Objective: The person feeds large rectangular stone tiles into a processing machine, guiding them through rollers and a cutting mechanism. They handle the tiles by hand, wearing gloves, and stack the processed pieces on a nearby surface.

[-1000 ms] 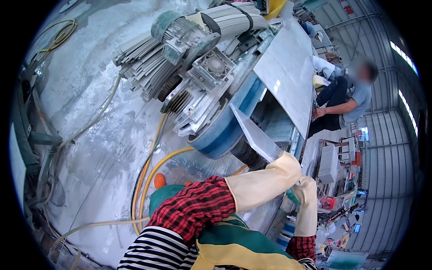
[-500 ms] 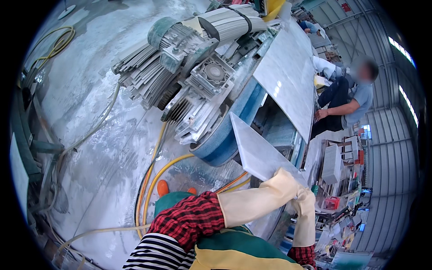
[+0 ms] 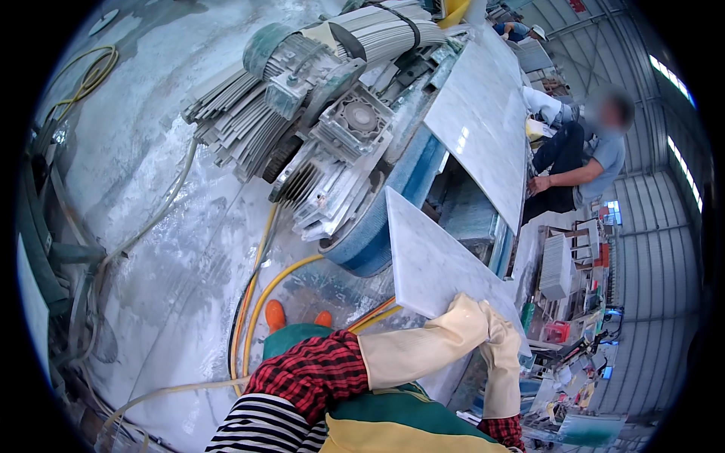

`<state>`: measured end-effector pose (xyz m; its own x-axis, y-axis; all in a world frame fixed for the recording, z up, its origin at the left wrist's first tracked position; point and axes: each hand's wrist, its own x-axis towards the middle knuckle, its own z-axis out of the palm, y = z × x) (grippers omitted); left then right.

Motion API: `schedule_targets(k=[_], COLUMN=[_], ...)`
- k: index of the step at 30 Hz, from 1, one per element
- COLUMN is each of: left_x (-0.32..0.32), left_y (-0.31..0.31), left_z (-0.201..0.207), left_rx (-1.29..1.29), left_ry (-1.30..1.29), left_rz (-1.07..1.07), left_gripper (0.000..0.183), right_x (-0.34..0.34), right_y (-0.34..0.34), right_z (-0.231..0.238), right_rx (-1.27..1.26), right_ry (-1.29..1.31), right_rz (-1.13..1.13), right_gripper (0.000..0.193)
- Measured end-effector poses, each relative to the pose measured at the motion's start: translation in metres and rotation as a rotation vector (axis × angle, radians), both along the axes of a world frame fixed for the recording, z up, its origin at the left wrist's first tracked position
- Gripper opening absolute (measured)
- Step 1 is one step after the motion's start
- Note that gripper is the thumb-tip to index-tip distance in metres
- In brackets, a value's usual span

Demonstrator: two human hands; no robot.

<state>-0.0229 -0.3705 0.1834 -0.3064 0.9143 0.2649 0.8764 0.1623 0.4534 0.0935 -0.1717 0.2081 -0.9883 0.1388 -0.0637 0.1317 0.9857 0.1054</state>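
Left hand [image 3: 462, 311] and right hand [image 3: 497, 326], both cream-gloved, are gripping the near edge of a white, grey-veined slab [image 3: 434, 260], close together, fingertips mostly hidden so I can't tell how deep the hold goes. It's up in the air, tilted in front of a blue belt machine [image 3: 361, 248]; can't tell if the far corner touches. My guess: stone, so stiff, pretty heavy for how thin it looks, and a knock on a corner could chip or crack it. Floor [image 3: 166, 264] looks wet, so I'd expect slippery too. I'd hold it by the long edges, hands spread wider, clear of that pointy corner.

Count, fwiw: one slab held, one bigger slab [image 3: 479, 124] lying on the machine, one motor [image 3: 287, 79], two orange boots [image 3: 276, 315], one near co-worker [image 3: 600, 162], one far co-worker [image 3: 515, 32]. Pale strips [image 3: 234, 121]? Loads, too overlapped to count.
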Motion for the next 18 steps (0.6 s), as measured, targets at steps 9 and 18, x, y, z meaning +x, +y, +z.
schedule_targets(k=[9,18], left_x=[0.01,-0.112], left_y=[-0.04,-0.156], left_z=[0.008,-0.039], left_rx=[0.161,0.778], left_ry=[0.088,-0.235], left_rz=[0.032,0.542], left_gripper=[0.04,0.034], right_x=[0.006,0.008], right_y=[-0.001,0.001], right_z=[-0.001,0.008], right_rx=[-0.073,0.017], right_ry=[-0.056,-0.039], right_rz=[-0.1,-0.035], right_gripper=[0.054,0.06])
